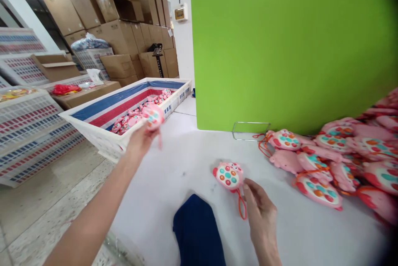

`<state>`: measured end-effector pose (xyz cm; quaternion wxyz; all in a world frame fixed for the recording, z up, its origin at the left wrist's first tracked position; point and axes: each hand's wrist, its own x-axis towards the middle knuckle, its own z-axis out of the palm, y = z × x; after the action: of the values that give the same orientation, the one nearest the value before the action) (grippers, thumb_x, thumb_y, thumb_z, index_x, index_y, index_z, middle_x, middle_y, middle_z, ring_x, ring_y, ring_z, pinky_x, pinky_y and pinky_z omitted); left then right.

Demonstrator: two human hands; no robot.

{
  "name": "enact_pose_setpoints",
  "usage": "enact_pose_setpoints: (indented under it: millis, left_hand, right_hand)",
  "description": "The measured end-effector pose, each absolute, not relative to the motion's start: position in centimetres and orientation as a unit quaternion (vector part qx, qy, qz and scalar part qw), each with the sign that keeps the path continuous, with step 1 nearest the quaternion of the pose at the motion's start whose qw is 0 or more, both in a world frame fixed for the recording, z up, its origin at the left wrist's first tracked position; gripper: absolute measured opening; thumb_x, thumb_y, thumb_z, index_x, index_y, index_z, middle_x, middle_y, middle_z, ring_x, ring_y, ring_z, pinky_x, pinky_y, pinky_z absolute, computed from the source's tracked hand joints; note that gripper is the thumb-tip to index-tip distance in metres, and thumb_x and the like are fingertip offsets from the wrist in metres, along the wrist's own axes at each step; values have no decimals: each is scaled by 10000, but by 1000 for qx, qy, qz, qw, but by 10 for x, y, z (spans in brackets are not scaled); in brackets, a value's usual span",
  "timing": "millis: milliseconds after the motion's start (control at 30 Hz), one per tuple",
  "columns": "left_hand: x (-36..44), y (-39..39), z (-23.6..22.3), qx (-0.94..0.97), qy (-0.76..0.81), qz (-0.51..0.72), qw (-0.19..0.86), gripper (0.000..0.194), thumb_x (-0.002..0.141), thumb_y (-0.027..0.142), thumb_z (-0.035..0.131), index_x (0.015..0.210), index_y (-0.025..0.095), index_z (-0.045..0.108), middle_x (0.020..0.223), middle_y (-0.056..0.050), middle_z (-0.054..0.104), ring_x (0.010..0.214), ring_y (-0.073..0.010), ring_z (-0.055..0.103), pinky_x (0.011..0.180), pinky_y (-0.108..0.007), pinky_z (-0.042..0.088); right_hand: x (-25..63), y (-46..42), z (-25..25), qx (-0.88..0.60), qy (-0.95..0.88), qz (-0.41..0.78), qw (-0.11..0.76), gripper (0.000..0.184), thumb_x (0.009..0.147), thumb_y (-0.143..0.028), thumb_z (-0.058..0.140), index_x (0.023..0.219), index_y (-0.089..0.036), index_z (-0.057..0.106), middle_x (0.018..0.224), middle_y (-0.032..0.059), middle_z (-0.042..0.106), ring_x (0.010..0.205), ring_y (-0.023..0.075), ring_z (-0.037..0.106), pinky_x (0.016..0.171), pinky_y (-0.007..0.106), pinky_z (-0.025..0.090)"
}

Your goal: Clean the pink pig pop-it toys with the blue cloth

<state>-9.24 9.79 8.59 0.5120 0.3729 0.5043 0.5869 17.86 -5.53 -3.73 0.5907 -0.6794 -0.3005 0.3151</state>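
Observation:
My left hand (143, 136) reaches out to the left, fingers closed on a pink animal-shaped button toy (153, 116), slightly blurred. It is up at the near right rim of a white plastic crate (124, 138). Lower right, my right hand (261, 208) pinches the edge of a second pink toy (228, 176). That toy faces up, showing a white oval with teal, red and orange round buttons, and an orange-red cord loop hangs from it. More such toys (317, 191) lie heaped on the white table (161, 179) to the right.
Lined with striped sheeting, the crate holds many pink toys (130, 118). A green panel (280, 46) rises behind the table, with a wire frame (251, 131) at its foot. Dark blue cloth (199, 233) lies at the front. Cartons (121, 37) and crates (31, 125) are stacked left.

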Motion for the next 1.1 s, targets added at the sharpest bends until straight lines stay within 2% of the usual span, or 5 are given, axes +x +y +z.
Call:
enact_pose_setpoints:
  millis: [100,433,700,900,1100]
  left_hand:
    - [-90,120,93,389,522,572,500,212,771,375,569,763,165,540,768,-35,589,735,-120,582,671,-227,470]
    - [83,44,-17,520,457,371,619,177,590,276,721,676,144,641,636,-21,611,771,-212,589,689,-277,441]
    - [64,14,-6,536,395,364,651,405,631,325,683,965,108,610,813,-54,627,731,-160,567,677,-262,451]
    - [48,-2,12,573,423,417,565,315,633,243,691,915,127,608,752,-14,591,675,-129,522,609,-227,421]
    - [40,-12,15,511,399,435,625,412,734,451,639,1003,142,595,874,-53,631,785,-167,571,705,-266,446]
  right_hand:
    - [186,-52,-45,-681,-271,332,594,633,651,-587,634,1099,-142,595,1058,136,639,1050,313,565,882,412,437]
    - [181,-46,-58,-609,-268,398,631,661,689,-543,638,1214,-156,532,1246,132,591,1164,287,529,945,378,441]
    - [166,-51,-42,-479,-221,510,680,543,752,-504,628,1200,-213,536,1140,90,656,986,261,626,720,335,543]
    - [153,-57,-20,-445,-284,536,659,470,731,-465,670,1110,-197,593,1023,89,679,849,233,642,622,298,545]
    - [151,-60,-14,-474,-323,491,656,439,719,-452,680,1045,-169,600,831,44,667,722,195,616,582,279,541]
